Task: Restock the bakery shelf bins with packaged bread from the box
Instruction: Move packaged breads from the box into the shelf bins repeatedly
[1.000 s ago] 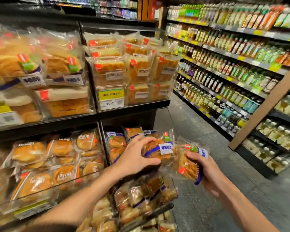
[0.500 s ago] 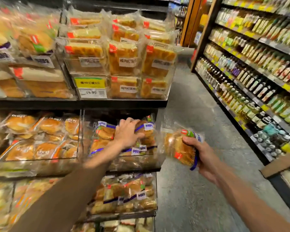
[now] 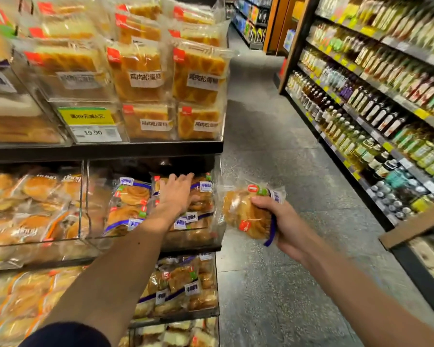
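Head: bread pack (image 3: pixel 246 211) in right hand (image 3: pixel 286 221).

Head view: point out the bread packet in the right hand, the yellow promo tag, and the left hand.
bread packet (image 3: pixel 246 211), head view, on the bread through the clear wrap.
yellow promo tag (image 3: pixel 87 115), head view, tag's centre.
left hand (image 3: pixel 177 194), head view, back of hand.

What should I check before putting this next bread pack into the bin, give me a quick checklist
1. Right hand grips the bread pack: ok.
2. Left hand out of the clear bin: not ok, it lies flat on the packs inside.
3. Space above the stacked packs: ok, dark gap under the shelf.
4. Same product as in the bin, blue-striped wrapper: ok.
5. Wrapper seal intact: cannot tell.
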Demonstrator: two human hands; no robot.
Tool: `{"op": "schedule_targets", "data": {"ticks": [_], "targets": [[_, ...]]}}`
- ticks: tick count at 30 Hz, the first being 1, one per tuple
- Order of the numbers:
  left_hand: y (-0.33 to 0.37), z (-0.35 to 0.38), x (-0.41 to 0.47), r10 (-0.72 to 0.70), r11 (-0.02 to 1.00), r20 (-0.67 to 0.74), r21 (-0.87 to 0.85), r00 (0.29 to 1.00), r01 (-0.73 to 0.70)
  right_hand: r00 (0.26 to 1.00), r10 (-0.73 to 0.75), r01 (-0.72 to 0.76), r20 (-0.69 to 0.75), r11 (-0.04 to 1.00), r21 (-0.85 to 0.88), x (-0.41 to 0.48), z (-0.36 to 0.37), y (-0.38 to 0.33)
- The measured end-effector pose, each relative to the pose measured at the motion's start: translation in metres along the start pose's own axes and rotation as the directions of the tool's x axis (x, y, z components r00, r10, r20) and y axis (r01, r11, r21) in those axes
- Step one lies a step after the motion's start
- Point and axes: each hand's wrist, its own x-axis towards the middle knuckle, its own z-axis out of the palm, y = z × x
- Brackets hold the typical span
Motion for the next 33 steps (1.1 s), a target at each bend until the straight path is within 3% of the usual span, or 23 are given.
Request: {"op": "schedule_targets", "data": {"ticks": [7, 9, 11, 12, 13, 14, 15, 16, 18, 19, 21, 28, 30, 33], "targets": [[-0.019, -0.004, 0.001, 0.042, 0.996, 0.028, 0.075, 0.999, -0.044, 0.997, -0.018, 0.021, -0.081, 0.999, 0.033, 0.002, 0.016, 0.008], [-0.027, -0.011, -0.004, 0.065, 0.998, 0.059, -0.025, 0.996, -0.064, 0.996, -0.027, 0.031, -0.083, 0.998, 0.046, 0.001, 0.024, 0.01], [-0.033, -0.03, -0.015, 0.067, 0.961, -0.025, -0.266, 0.997, -0.071, 0.995, -0.035, 0.041, -0.092, 0.997, 0.062, 0.001, 0.034, 0.011], [-0.036, -0.04, -0.022, 0.03, 0.887, -0.064, -0.458, 0.997, -0.056, 0.995, -0.035, 0.041, -0.094, 0.997, 0.066, 0.0, 0.042, 0.011], [-0.037, -0.055, -0.033, -0.012, 0.744, -0.024, -0.668, 1.0, -0.007, 0.995, -0.036, 0.042, -0.091, 0.997, 0.071, 0.002, 0.048, 0.012], [-0.037, -0.069, -0.044, -0.01, 0.536, 0.101, -0.839, 0.995, 0.091, 0.996, -0.03, 0.037, -0.087, 0.996, 0.077, 0.003, 0.057, 0.013], [-0.039, -0.081, -0.057, 0.061, 0.34, 0.232, -0.919, 0.971, 0.199, 0.996, -0.028, 0.034, -0.083, 0.996, 0.081, 0.006, 0.065, 0.015], [-0.044, -0.087, -0.068, 0.156, 0.247, 0.289, -0.937, 0.944, 0.247, 0.997, -0.016, 0.022, -0.069, 0.996, 0.091, 0.008, 0.077, 0.017], [-0.055, -0.093, -0.085, 0.261, 0.279, 0.259, -0.942, 0.93, 0.184, 1.0, 0.016, -0.015, -0.009, 0.991, 0.13, 0.011, 0.098, 0.021], [-0.063, -0.092, -0.09, 0.252, 0.298, 0.219, -0.944, 0.943, 0.139, 0.999, 0.029, -0.034, 0.029, 0.987, 0.159, 0.012, 0.107, 0.022], [-0.079, -0.095, -0.093, 0.166, 0.244, 0.195, -0.958, 0.967, 0.151, 0.997, 0.012, -0.03, 0.081, 0.976, 0.214, 0.011, 0.119, 0.02], [-0.115, -0.085, -0.084, -0.079, 0.124, 0.257, -0.956, 0.963, 0.265, 0.968, -0.108, 0.116, -0.228, 0.993, 0.022, 0.014, 0.1, -0.001], [-0.106, -0.085, -0.082, -0.106, 0.099, 0.261, -0.957, 0.96, 0.271, 0.965, -0.134, 0.121, -0.225, 0.99, -0.07, 0.011, 0.095, -0.002], [-0.087, -0.084, -0.076, -0.101, 0.143, 0.265, -0.95, 0.959, 0.278, 0.967, -0.162, 0.138, -0.197, 0.982, -0.128, 0.012, 0.091, -0.006]]}}
